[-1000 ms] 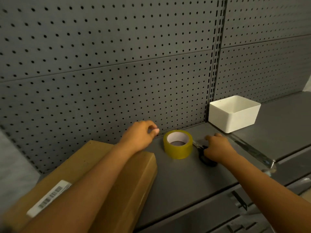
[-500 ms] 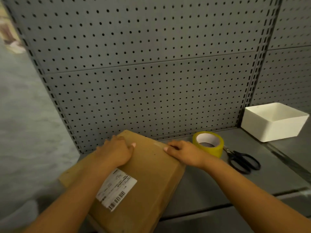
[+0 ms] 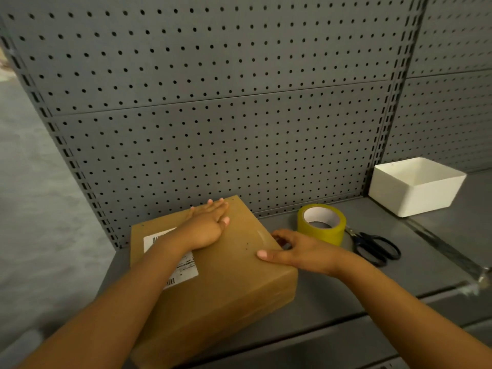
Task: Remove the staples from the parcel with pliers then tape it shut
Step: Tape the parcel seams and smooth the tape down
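1. A brown cardboard parcel [image 3: 213, 278] lies flat on a grey metal shelf [image 3: 332, 296], turned at an angle, its near corner reaching past the shelf's front edge.
2. The left hand [image 3: 206, 226] rests palm-down on the parcel's top, fingers straight and close together, pointing toward the far corner.
3. The right hand [image 3: 298, 251] sits at the parcel's right edge: the thumb lies flat on top, while the fingers curl down over the side, holding the edge.
4. A white shipping label [image 3: 173, 259] with barcodes is stuck to the parcel's top; the left forearm covers part of it.
5. A roll of yellow tape [image 3: 322, 223] stands on its flat side just beyond the right hand, near the parcel's right corner; whether hand and roll touch cannot be told.
6. Black-handled scissors [image 3: 372, 245] lie on the shelf just to the right of the tape, blades pointing toward the roll.
7. A white open-topped bin [image 3: 415, 187] sits farther right at the back of the shelf, against the grey pegboard [image 3: 213, 102] that forms the rear wall.
8. A grey floor [image 3: 34, 209] shows at left, beyond the shelf's end.
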Tool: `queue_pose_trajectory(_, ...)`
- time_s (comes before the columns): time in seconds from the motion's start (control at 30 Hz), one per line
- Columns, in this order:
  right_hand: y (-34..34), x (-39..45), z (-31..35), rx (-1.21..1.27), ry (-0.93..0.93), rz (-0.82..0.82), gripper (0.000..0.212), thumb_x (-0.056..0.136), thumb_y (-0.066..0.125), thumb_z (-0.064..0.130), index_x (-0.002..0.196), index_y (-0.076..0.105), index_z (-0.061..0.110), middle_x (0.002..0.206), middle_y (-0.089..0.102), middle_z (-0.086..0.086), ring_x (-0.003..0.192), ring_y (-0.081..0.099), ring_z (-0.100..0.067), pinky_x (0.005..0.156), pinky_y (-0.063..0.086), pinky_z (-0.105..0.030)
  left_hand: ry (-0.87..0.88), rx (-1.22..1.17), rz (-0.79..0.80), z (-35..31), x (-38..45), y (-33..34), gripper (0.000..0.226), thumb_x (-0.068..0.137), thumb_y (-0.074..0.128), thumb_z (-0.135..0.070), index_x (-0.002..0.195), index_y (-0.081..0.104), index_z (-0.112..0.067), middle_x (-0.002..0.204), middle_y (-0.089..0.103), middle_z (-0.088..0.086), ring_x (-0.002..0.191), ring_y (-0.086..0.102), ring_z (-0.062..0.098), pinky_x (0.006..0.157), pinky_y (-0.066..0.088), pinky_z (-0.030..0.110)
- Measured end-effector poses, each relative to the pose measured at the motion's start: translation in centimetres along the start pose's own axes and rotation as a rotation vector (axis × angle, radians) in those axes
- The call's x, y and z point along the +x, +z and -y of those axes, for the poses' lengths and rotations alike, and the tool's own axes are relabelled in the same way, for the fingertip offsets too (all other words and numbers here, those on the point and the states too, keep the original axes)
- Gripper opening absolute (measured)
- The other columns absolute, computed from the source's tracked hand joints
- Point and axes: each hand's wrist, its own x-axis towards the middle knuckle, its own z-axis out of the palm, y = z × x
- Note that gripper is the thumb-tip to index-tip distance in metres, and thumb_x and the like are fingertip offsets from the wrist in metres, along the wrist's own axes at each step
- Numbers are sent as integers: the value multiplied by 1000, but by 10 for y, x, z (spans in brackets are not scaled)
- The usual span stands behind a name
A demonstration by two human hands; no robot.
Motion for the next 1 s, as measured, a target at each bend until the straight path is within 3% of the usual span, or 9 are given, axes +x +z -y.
queue_pose_trajectory(0.17, 27, 2, 12, -64, -23, -95, 66, 79, 63, 61, 131, 45, 25, 119, 55, 8, 102, 58, -8, 77, 48, -18, 29, -1, -66, 8, -1, -2, 48, 104, 21, -32, 151, 14, -27, 159, 8, -10, 147, 0, 12, 116, -9, 42)
queue_pose_trajectory(0.23, 32, 4, 14, -115, -92, -157, 73, 78, 64, 60, 138, 38, 26, 128, 47, 6, 110, 53, -10, 86, 49, -23, 31, 8, -181, 3, -8, -1, 45, 103, 29, -31, 148, 29, -27, 156, 24, -7, 145, 14, 15, 117, 1, 40)
queue_pose_trajectory(0.3, 30, 6, 15, -246, -224, -238, 77, 79, 65, 59, 142, 33, 28, 137, 38, 9, 118, 47, -10, 99, 44, -28, 42, -38, -305, -3, -21, -1, 39, 100, 40, -31, 138, 45, -26, 146, 42, -4, 135, 34, 18, 115, 22, 38)
queue_pose_trajectory(0.43, 28, 7, 17, -566, -447, -258, 69, 83, 48, 67, 140, 43, 28, 143, 45, 10, 130, 41, -8, 109, 36, -31, 160, -151, -368, -15, -60, 1, 30, 95, 49, -34, 124, 56, -28, 127, 55, -11, 116, 48, 8, 102, 40, 33)
queue_pose_trajectory(0.53, 30, 5, 13, -585, -423, -250, 72, 86, 40, 68, 143, 42, 25, 149, 40, 9, 139, 32, -6, 115, 24, -24, 242, -151, -253, -16, -89, 7, 40, 96, 45, -44, 135, 46, -36, 139, 43, -21, 127, 36, -1, 108, 27, 22)
queue_pose_trajectory(0.67, 35, -1, 9, -502, -374, -317, 59, 91, 50, 52, 143, 42, 26, 150, 36, 10, 138, 35, -6, 115, 26, -22, 227, -7, -100, -5, -99, 18, 50, 98, 19, -54, 146, 10, -48, 153, 2, -29, 141, -3, -6, 117, -2, 29)
queue_pose_trajectory(0.77, 31, -3, 17, -541, -306, -298, 59, 91, 49, 55, 144, 40, 31, 150, 33, 17, 133, 43, -9, 111, 35, -30, 206, 38, -88, -4, -98, 22, 50, 98, 12, -54, 146, 1, -48, 153, -4, -28, 141, -9, -6, 119, -4, 35)
queue_pose_trajectory(0.9, 26, -14, 12, -526, -329, -143, 66, 88, 39, 61, 147, 31, 34, 154, 23, 20, 144, 17, -1, 119, 17, -27, 198, 62, -97, -6, -101, 25, 52, 97, 10, -55, 147, -3, -46, 154, -7, -26, 141, -13, -5, 119, -6, 35)
queue_pose_trajectory(1.0, 31, -20, 4, -590, -356, -181, 68, 85, 22, 67, 146, 29, 40, 153, 21, 24, 144, 16, -1, 120, 18, -30, 200, 89, -114, -11, -104, 25, 56, 96, 11, -58, 149, -2, -41, 155, -7, -23, 141, -13, -4, 119, -7, 34)
